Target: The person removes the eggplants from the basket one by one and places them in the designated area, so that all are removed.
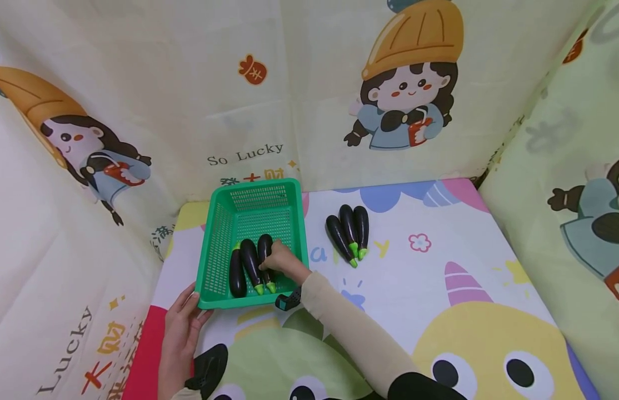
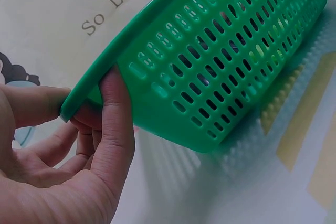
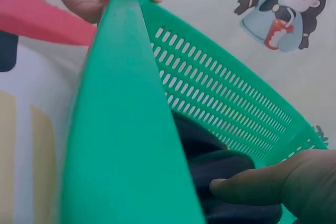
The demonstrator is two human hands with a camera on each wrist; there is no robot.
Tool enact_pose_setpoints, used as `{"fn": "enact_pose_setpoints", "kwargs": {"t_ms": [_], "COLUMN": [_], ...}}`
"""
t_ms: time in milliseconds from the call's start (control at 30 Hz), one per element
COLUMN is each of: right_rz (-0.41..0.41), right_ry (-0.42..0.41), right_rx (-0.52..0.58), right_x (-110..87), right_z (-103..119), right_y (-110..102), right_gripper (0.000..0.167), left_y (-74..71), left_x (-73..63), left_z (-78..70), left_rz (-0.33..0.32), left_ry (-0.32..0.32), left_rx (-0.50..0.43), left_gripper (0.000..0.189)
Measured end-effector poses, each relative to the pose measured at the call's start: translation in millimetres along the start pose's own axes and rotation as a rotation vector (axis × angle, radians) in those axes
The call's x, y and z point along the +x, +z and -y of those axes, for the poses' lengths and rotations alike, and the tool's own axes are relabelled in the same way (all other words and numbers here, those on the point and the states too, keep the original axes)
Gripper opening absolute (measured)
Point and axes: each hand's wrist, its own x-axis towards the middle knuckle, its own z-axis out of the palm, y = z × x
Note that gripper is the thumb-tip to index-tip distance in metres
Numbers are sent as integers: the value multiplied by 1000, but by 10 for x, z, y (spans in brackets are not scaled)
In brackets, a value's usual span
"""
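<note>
A green perforated plastic basket (image 1: 303, 222) stands on the table, its near side toward me. My left hand (image 1: 179, 328) pinches its rim at the near left corner; the left wrist view shows the thumb and fingers on either side of the rim (image 2: 86, 90). Inside the basket lie three dark purple eggplants (image 1: 236, 275) with green stem ends, side by side. My right hand (image 1: 283, 260) reaches over the right wall and grips the rightmost eggplant (image 1: 264, 244). In the right wrist view its thumb (image 3: 247, 186) lies against a dark eggplant; the other fingers are mostly hidden.
Three more eggplants (image 1: 347, 233) lie bunched together on the table to the right of the basket. The table carries a printed cartoon cloth (image 1: 389, 261). Printed fabric walls (image 1: 319, 100) enclose the back and both sides.
</note>
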Motion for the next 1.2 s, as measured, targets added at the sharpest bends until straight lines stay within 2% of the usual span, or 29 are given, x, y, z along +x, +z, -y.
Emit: {"fn": "enact_pose_setpoints", "kwargs": {"t_ms": [133, 267, 467, 633, 967, 1100, 1200], "right_rz": [22, 16, 4, 30, 185, 190, 157], "right_ry": [-4, -45, -113, -163, -302, -352, -382], "right_rx": [10, 3, 12, 80, 277, 329, 364], "right_x": [-51, -120, -273, -454, -630, -671, -694], "right_z": [-3, -26, -5, 39, -85, -162, -244], "right_y": [-34, -58, -172, -360, -821, -1002, -1121], "right_gripper": [92, 92, 79, 70, 62, 59, 58], "left_y": [-3, 2, -12, -8, -7, -4, -12], "left_x": [-1, -10, -19, -9, -22, -10, -10], "left_z": [1, 3, 10, -1, -10, 2, 10], "left_rz": [2, -9, 22, -8, -32, -38, -37], "left_ry": [-6, -10, -12, -33, -40, -39, -36], "left_rx": [-9, -3, -9, 12, 18, 16, 19], "left_gripper": [63, 64, 61, 67, 67, 66, 64]}}
